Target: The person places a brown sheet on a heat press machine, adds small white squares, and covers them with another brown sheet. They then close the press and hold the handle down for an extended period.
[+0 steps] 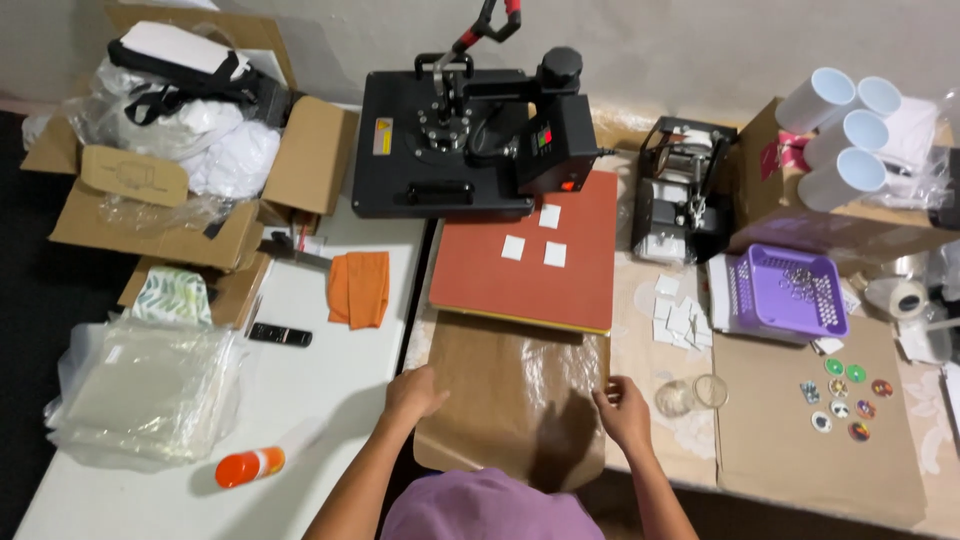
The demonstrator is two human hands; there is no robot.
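Observation:
My left hand point(412, 392) grips the left edge of a brown translucent sheet point(515, 385) lying in front of a heat press. My right hand point(625, 408) holds the sheet's right edge. Beyond the sheet lies the press's red-brown lower pad point(520, 285) with three small white squares point(513, 247) on it. The black upper plate of the heat press point(440, 150) is swung away to the back left, with its handle raised. A purple cap point(490, 505) shows at the bottom edge of the view.
An orange cloth point(359, 288), a black remote point(280, 335) and an orange bottle point(249, 467) lie on the white table at left, near plastic bags point(150, 390) and cardboard boxes point(190, 170). At right stand a mug press point(680, 200), white mugs point(845, 130), a purple basket point(790, 293), white tiles point(680, 318) and round badges point(845, 395).

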